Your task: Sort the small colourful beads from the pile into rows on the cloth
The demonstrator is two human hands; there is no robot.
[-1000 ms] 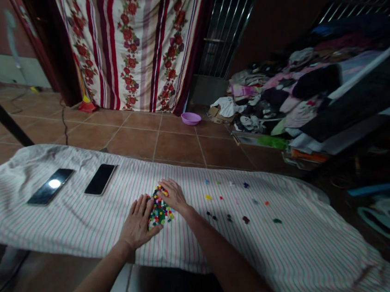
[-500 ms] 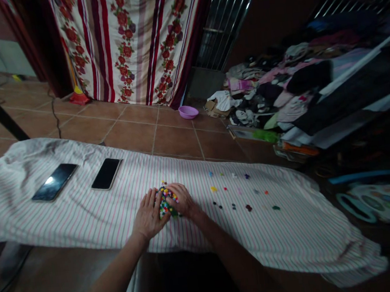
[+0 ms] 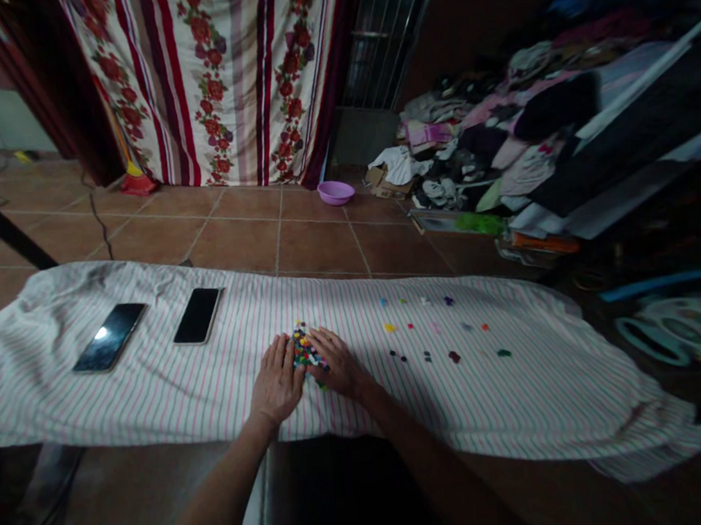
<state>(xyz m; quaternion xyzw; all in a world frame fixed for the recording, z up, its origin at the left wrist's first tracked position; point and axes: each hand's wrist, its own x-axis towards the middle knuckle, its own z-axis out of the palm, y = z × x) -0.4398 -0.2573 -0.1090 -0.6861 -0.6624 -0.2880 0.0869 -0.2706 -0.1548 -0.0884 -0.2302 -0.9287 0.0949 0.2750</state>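
Observation:
A pile of small multicoloured pieces (image 3: pixel 307 350), too small to name, lies on the striped cloth (image 3: pixel 255 306). My left hand (image 3: pixel 278 379) rests flat against the pile's left side, fingers stretched forward. On the other side my right hand (image 3: pixel 338 364) lies over the pile's right edge with its fingers out, covering some pieces. Neither hand grips anything that I can see. To the right, little groups sorted by colour sit in loose rows, among them yellow pieces (image 3: pixel 389 328), purple pieces (image 3: pixel 448 301), dark red pieces (image 3: pixel 454 357) and dark green pieces (image 3: pixel 504 353).
Two phones lie on the cloth at the left, a larger phone (image 3: pixel 110 338) and a smaller phone (image 3: pixel 198 316). Beyond, a purple basin (image 3: pixel 336 192) stands on the tiled floor before a flowered curtain (image 3: pixel 231 83). Heaped clothes (image 3: pixel 470 150) fill the back right.
The view has shifted slightly. My right hand has moved a little away from my left, showing more of the pile's middle. Both hands remain at the pile.

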